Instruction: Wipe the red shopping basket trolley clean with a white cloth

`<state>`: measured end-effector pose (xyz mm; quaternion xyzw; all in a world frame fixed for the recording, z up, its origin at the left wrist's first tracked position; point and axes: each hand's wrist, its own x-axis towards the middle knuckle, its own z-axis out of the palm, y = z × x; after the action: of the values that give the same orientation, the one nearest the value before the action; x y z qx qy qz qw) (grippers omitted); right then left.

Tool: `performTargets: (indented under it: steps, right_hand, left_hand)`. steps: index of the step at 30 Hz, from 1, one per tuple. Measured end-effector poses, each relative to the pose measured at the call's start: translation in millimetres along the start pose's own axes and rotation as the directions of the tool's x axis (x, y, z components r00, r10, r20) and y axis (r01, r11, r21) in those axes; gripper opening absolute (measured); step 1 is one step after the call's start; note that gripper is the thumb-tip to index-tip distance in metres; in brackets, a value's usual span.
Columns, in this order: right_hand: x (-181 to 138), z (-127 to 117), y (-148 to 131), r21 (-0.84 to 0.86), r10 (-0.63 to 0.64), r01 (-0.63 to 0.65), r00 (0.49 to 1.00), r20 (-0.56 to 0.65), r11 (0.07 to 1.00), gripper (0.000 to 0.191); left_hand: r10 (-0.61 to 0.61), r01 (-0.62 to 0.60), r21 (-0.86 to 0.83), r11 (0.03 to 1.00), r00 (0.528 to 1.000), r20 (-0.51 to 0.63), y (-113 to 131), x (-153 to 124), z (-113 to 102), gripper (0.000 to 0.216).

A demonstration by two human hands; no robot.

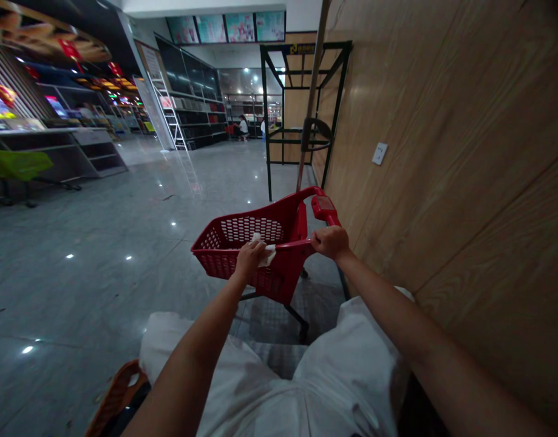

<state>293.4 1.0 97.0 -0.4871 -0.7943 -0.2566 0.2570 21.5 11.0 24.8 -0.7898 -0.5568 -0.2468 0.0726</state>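
Observation:
A red plastic shopping cart (279, 285) with honeycomb-holed sides stands on the floor in front of my knees. My left hand (250, 258) is closed on a white cloth or tissue (268, 256) and presses it over the near top rim of the basket. Around the near end of the cart's red handle, my right hand (332, 241) is wrapped in a fist. The far part of the handle bar (325, 208) shows beyond that hand. Part of the cloth sticks up above my left fingers; the rest is hidden under them.
A wood-panelled wall (442, 152) with a socket (379, 153) runs close on my right. Beyond the cart stand a black metal frame (268, 152) and a leaning pole (313, 91). An orange basket (112, 397) sits by my left leg. A green cart (19, 164) is far left.

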Motion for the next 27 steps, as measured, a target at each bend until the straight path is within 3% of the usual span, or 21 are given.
performTargets:
  steps: [2, 5, 7, 10, 13, 18, 21, 23, 27]
  right_hand:
    - [1.0, 1.0, -1.2, -0.009, 0.022, -0.022, 1.000, -0.010, 1.000, 0.036]
    - [2.7, 3.3, -2.0, -0.021, 0.035, -0.035, 0.999, -0.017, 0.999, 0.035]
    - [2.9, 4.0, -1.1, -0.019, 0.030, -0.030, 0.999, -0.020, 0.999, 0.035]
    - [1.2, 2.7, 2.8, -0.004, -0.020, 0.020, 1.000, -0.019, 1.000, 0.035]
    - [-2.3, 0.5, 9.7, -0.009, -0.086, 0.086, 0.996, -0.015, 0.996, 0.035]
    - [-8.9, 0.3, 25.2, -0.045, -0.103, 0.101, 0.994, -0.048, 0.994, 0.034]
    - [-11.5, 1.3, 32.2, -0.057, -0.074, 0.070, 0.995, -0.073, 0.996, 0.034]
    - [-12.0, 2.3, 34.0, -0.060, -0.053, 0.048, 0.994, -0.091, 0.997, 0.034]
    - [-10.9, 4.9, 32.1, -0.054, -0.050, 0.045, 0.994, -0.100, 0.998, 0.034]
  left_hand:
    - [-0.007, 0.007, 0.014, 1.000, 1.000, 0.006, 13.5, 3.1, -2.8, 0.023]
    - [0.050, -0.051, -0.017, 0.999, 0.997, -0.054, 56.1, 13.4, -3.4, 0.032]
    - [0.017, -0.021, -0.033, 0.999, 0.993, -0.118, 82.8, 19.8, -1.3, 0.033]
    - [0.001, -0.008, -0.041, 0.999, 0.988, -0.153, 97.3, 23.8, 3.0, 0.037]
    - [0.038, -0.040, -0.019, 0.999, 0.991, -0.130, 77.1, 18.2, 6.1, 0.039]
    - [-0.020, 0.027, 0.078, 0.997, 0.995, -0.097, 14.4, -7.5, 6.6, 0.039]
    - [-0.071, 0.082, 0.105, 0.991, 0.992, -0.106, 7.9, -16.3, 6.8, 0.038]
    - [-0.102, 0.112, 0.081, 0.990, 0.987, -0.126, 28.6, -12.1, 7.4, 0.039]
    - [-0.073, 0.068, -0.036, 0.997, 0.984, -0.160, 104.2, 13.3, 6.0, 0.040]
